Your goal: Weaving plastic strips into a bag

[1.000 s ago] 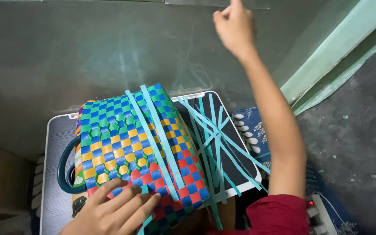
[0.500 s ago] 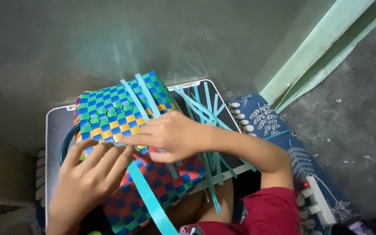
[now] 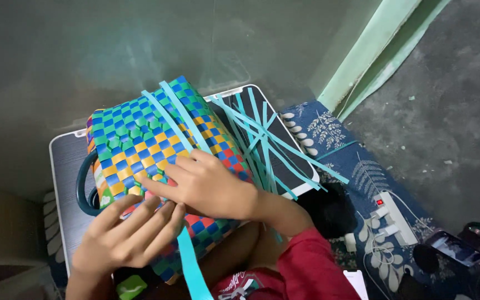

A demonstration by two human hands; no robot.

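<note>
My right hand [image 3: 209, 186] lies flat across the woven basket [image 3: 156, 150], fingers together and pointing left, pressing on the checkered weave of blue, green, yellow and red; it grips nothing that I can see. My left hand [image 3: 123, 236] rests just below it on the near side of the basket, fingers spread loosely and laid over the weave, their tips almost touching my right hand. A teal strip [image 3: 191, 266] runs out from under my hands toward me, and I cannot tell whether either hand pinches it. The basket sits on its side on a small dark table [image 3: 65, 166] with a white edge, its dark handle [image 3: 84, 191] hanging off to the left. Loose teal strips [image 3: 268, 147] fan out from the basket's right end across the table. To the right, on a blue leaf-patterned mat [image 3: 351, 166], lie a white power strip [image 3: 398, 216] and a phone [image 3: 454, 248].
</note>
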